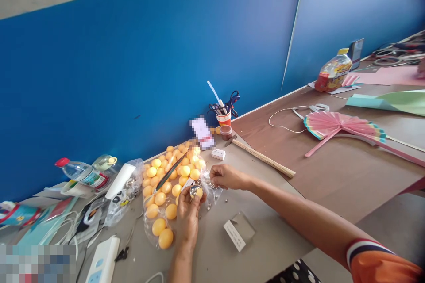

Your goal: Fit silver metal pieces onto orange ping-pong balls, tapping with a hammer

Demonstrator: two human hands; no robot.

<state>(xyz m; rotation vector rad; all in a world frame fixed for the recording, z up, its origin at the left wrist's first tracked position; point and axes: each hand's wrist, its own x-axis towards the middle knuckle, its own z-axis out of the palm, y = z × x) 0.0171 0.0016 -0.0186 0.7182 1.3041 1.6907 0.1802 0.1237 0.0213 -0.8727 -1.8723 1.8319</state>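
My left hand (187, 214) is closed round a small yellow ball with a shiny metal piece (195, 192) on it, held just above the table. My right hand (226, 176) reaches across from the right, fingers pinched together over a clear bag holding small shiny metal bits (210, 190); what it pinches is too small to name. Beside both hands lies a clear plastic bag of several orange-yellow ping-pong balls (169, 177), with a dark thin tool (172, 172) lying across it.
A blue partition (149, 62) runs behind the table. Water bottle (83, 173), white tube and cables sit left; power strip (102, 261) near left. A small open box (239, 231), wooden stick (264, 158), cup of pens (225, 115), pink paper fan (335, 126) and snack jar (333, 72) lie right.
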